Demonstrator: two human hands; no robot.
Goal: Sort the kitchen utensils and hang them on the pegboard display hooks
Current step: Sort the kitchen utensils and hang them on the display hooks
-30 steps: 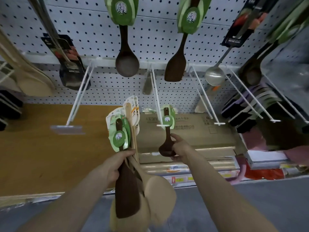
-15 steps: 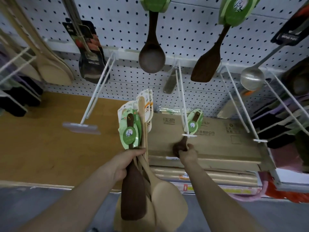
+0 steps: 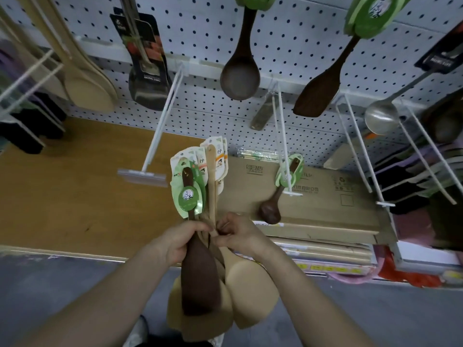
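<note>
Several carded utensils (image 3: 198, 276) stand bunched in the left grip (image 3: 180, 242), closed round their handles; the right grip (image 3: 238, 236) has let go of the small dark spoon (image 3: 275, 201) and now pinches into that bunch; the spoon hangs on its white hook (image 3: 281, 136); one item placed, next selection apparently under way.

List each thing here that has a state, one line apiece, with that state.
Left hand: grips the utensil bundle, handles up.
Right hand: pinches a pale handle in that bundle.
Small dark spoon: hanging on the middle hook, unheld.
Dark ladle: hanging, bowl down.
Upper dark spatula: hanging, blade down.
</note>
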